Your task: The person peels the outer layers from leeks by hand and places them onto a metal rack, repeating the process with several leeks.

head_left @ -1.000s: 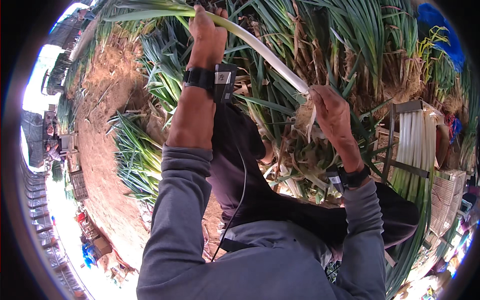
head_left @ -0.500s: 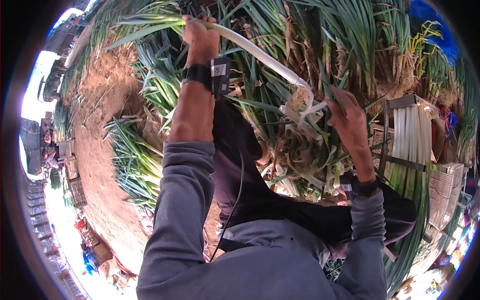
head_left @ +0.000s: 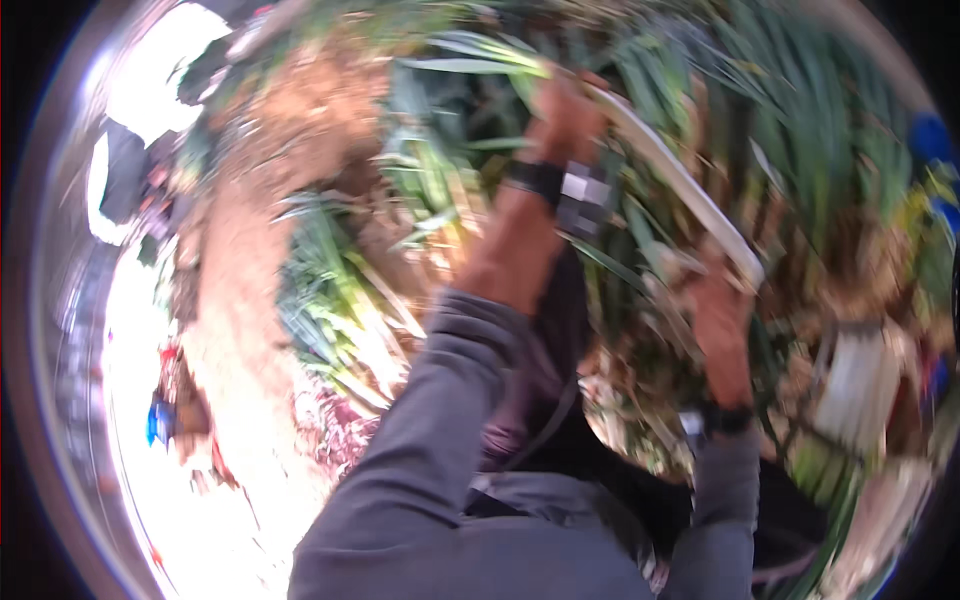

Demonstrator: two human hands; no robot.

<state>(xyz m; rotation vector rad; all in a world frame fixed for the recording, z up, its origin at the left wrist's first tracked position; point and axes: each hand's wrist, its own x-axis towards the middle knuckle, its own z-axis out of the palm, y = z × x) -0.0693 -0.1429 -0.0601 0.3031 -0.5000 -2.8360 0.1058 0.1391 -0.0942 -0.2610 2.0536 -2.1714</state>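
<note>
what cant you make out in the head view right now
All in the head view:
Left hand: its own back and motion blur hide how the fingers wrap the leek.
Right hand: blur hides whether it grips the leek's lower end.
Pale stalk bundle: too blurred to count the stalks.
Blue material: cut off by the fisheye rim.
Ground at left: glare washes out detail.

Smooth, slightly glossy leek stalk (head_left: 672, 168); matt cloth sleeves (head_left: 425, 415).

Long leek (head_left: 675, 167), white-stalked (slightly blurred), green-topped, slanting down rightward
</note>
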